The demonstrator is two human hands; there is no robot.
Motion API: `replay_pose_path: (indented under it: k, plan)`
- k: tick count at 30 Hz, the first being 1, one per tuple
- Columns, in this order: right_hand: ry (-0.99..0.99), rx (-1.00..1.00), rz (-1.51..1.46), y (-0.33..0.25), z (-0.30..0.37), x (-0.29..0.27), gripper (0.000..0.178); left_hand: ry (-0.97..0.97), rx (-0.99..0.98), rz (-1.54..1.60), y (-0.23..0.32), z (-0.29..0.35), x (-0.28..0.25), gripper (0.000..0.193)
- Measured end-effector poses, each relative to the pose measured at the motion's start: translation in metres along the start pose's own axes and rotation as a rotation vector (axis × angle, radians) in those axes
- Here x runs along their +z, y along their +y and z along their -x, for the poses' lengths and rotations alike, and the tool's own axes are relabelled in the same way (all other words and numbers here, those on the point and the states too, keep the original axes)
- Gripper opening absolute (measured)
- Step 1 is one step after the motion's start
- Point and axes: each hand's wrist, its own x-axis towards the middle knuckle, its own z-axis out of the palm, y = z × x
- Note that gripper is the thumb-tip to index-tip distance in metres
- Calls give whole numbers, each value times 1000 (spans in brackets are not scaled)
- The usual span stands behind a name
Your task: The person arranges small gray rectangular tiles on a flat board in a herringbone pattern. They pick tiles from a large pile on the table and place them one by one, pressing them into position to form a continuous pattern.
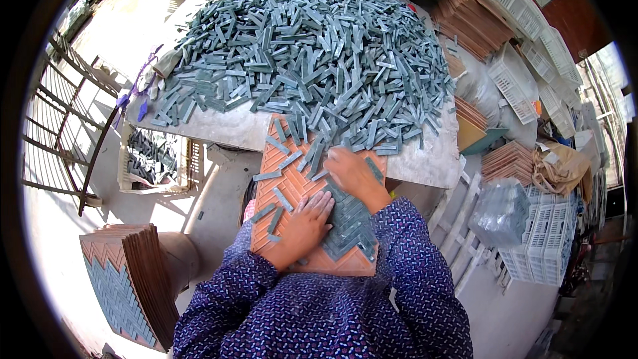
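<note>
An orange-brown template board [266,186] with herringbone grooves leans from the table edge toward me. Grey-green stone strips [349,226] fill grooves on its right side in a zigzag; several loose strips [282,199] lie askew on its left. My left hand [306,229] rests flat on the board, fingers stretched out, fingertips beside the laid strips. My right hand [355,176] is over the board's upper part, fingers curled together. Strips lie right by its fingertips, but whatever is between them is hidden.
A large heap of stone strips [319,46] covers the table [219,125] ahead. A crate of strips [153,159] sits on the floor at left, near a metal rack [66,133]. Stacked boards [126,286] stand lower left. White crates [541,236] and more boards [472,23] line the right.
</note>
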Motion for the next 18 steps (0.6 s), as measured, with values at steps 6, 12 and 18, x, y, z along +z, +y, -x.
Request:
replay_pose_path:
  k: [6, 12, 18]
  plan:
    - [8, 348, -57, -29, 27, -17, 16, 11, 2, 1, -1, 2, 1, 64]
    - [94, 447, -160, -32, 47, 2, 12, 17, 15, -4, 0, 1, 2, 65]
    - [100, 452, -39, -33, 38, 7, 12, 32, 12, -12, -2, 1, 3, 66]
